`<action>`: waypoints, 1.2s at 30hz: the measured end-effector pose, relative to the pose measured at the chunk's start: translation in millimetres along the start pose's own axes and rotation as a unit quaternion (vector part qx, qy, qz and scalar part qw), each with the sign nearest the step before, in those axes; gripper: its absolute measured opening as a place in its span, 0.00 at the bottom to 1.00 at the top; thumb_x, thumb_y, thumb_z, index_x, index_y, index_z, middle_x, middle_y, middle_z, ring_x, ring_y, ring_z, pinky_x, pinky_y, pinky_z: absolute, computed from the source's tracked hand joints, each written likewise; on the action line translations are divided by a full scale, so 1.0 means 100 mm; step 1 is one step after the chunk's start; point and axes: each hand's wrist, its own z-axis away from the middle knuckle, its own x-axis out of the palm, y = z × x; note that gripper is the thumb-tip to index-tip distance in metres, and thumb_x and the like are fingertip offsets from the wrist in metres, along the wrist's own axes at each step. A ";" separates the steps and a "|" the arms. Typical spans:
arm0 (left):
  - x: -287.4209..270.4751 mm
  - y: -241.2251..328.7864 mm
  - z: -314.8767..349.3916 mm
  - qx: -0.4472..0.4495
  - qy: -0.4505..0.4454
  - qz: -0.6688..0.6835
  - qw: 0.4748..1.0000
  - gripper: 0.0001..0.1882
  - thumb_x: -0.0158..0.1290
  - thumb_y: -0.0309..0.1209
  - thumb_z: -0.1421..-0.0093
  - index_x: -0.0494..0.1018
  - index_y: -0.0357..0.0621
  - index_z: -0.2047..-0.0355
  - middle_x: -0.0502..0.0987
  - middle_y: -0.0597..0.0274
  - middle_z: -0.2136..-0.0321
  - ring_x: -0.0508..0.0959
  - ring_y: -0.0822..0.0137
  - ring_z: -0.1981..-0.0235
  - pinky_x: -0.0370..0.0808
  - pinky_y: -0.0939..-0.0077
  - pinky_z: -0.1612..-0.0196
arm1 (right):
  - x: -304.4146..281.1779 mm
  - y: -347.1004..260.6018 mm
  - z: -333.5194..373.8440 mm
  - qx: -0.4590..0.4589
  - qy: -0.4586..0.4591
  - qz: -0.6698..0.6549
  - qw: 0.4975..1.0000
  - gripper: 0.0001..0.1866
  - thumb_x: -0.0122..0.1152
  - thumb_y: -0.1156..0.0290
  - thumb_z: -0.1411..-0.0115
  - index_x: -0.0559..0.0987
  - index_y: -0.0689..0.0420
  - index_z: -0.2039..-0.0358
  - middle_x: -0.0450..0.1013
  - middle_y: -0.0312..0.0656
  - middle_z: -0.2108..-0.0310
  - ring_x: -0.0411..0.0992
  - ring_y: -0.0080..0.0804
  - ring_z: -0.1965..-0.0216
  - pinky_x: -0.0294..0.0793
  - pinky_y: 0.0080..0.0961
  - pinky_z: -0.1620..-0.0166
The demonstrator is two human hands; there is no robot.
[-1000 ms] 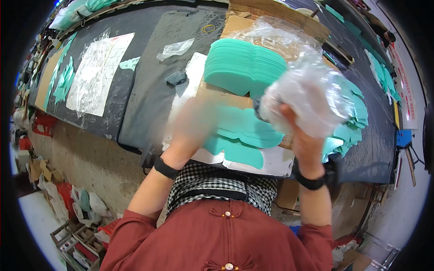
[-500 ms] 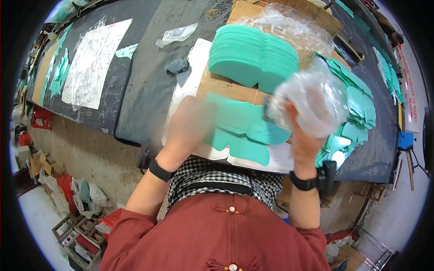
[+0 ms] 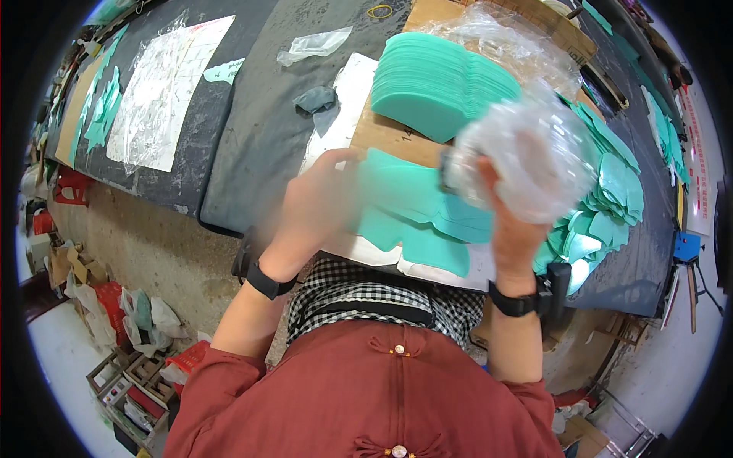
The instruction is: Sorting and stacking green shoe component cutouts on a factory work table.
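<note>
My right hand is wrapped round a bulky, roundish bundle of clear plastic, smeared by motion. I cannot make out exactly what the bundle is; something dark shows at its left side. Beneath and left of it lie thin green sheets with shaped, wavy edges, overlapping one another at the table's near edge. Beside their left edge is my left hand, its fingers too blurred to read. A tall, neat stack of similar green sheets stands just beyond on cardboard.
Loose green cut pieces are heaped on the right. Crumpled clear film lies behind the stack. On the dark table rest a grey cloth and a small clear bag. White paper lies far left.
The view has shifted slightly, so the table things sit a little further right and higher. My right hand still holds the clear plastic bundle, and the left stays by the sheets.
</note>
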 end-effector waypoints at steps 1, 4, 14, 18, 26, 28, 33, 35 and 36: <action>-0.01 -0.01 -0.01 -0.001 -0.001 -0.002 1.000 0.20 0.59 0.23 0.43 0.73 0.39 0.49 0.79 0.66 0.75 0.77 0.75 0.75 0.76 0.80 0.65 | 0.16 -0.06 0.01 -0.071 -0.030 0.103 0.992 0.23 0.70 0.76 0.45 0.77 0.62 0.48 0.74 0.45 0.48 0.73 0.38 0.48 0.70 0.35 0.43; -0.05 -0.16 -0.03 0.025 -0.009 -0.085 0.996 0.21 0.57 0.26 0.42 0.71 0.44 0.47 0.80 0.63 0.73 0.80 0.72 0.71 0.75 0.77 0.65 | 0.60 -0.37 -0.01 -0.094 -0.081 -0.110 0.986 0.16 0.68 0.77 0.50 0.77 0.63 0.60 0.77 0.49 0.62 0.77 0.44 0.62 0.75 0.34 0.60; -0.21 -0.11 0.04 -0.073 -0.077 0.106 0.989 0.27 0.45 0.21 0.37 0.60 0.45 0.36 0.80 0.59 0.65 0.76 0.74 0.66 0.74 0.78 0.58 | -0.09 -0.09 0.30 -0.208 -0.091 0.264 0.937 0.32 0.68 0.73 0.46 0.71 0.55 0.40 0.74 0.46 0.46 0.74 0.45 0.50 0.73 0.40 0.46; -0.16 0.07 0.06 -0.078 -0.079 0.076 0.991 0.26 0.49 0.22 0.38 0.63 0.42 0.38 0.80 0.57 0.65 0.77 0.72 0.66 0.74 0.77 0.60 | -0.12 -0.08 0.24 -0.176 -0.102 0.184 0.962 0.33 0.68 0.75 0.48 0.72 0.56 0.40 0.76 0.46 0.50 0.76 0.47 0.55 0.73 0.40 0.49; 0.16 0.07 0.05 0.123 -0.019 -0.239 0.963 0.21 0.61 0.26 0.46 0.74 0.46 0.50 0.69 0.60 0.72 0.71 0.65 0.75 0.72 0.71 0.69 | -0.19 0.19 0.17 -0.131 -0.002 0.307 0.943 0.23 0.71 0.77 0.47 0.78 0.61 0.49 0.72 0.50 0.45 0.72 0.44 0.47 0.73 0.34 0.44; 0.17 0.10 0.06 0.116 -0.024 -0.237 0.964 0.21 0.61 0.26 0.46 0.74 0.46 0.50 0.70 0.60 0.72 0.71 0.66 0.76 0.71 0.71 0.69 | -0.51 0.30 -0.04 -0.030 0.040 0.056 0.997 0.21 0.72 0.75 0.45 0.79 0.59 0.50 0.73 0.43 0.46 0.72 0.33 0.47 0.72 0.32 0.43; 0.22 0.12 0.03 0.103 -0.021 -0.280 0.954 0.22 0.60 0.25 0.47 0.74 0.47 0.50 0.70 0.61 0.72 0.70 0.66 0.76 0.70 0.70 0.70 | -0.68 0.32 -0.15 0.045 0.098 0.009 0.994 0.28 0.75 0.75 0.48 0.76 0.60 0.46 0.75 0.42 0.48 0.73 0.31 0.48 0.70 0.29 0.42; 0.24 0.17 0.05 0.098 -0.019 -0.275 0.956 0.22 0.60 0.25 0.47 0.75 0.47 0.50 0.70 0.61 0.72 0.70 0.66 0.76 0.70 0.70 0.70 | -0.50 0.25 -0.14 -0.127 0.059 0.197 0.970 0.17 0.69 0.77 0.45 0.79 0.62 0.55 0.79 0.44 0.57 0.77 0.35 0.58 0.74 0.29 0.53; 0.25 0.16 0.05 0.099 -0.024 -0.279 0.955 0.22 0.60 0.25 0.47 0.75 0.47 0.50 0.70 0.61 0.72 0.70 0.66 0.76 0.70 0.70 0.70 | -0.29 0.10 -0.13 -0.068 0.043 0.022 0.997 0.15 0.68 0.77 0.45 0.80 0.61 0.56 0.79 0.44 0.58 0.77 0.37 0.59 0.74 0.31 0.52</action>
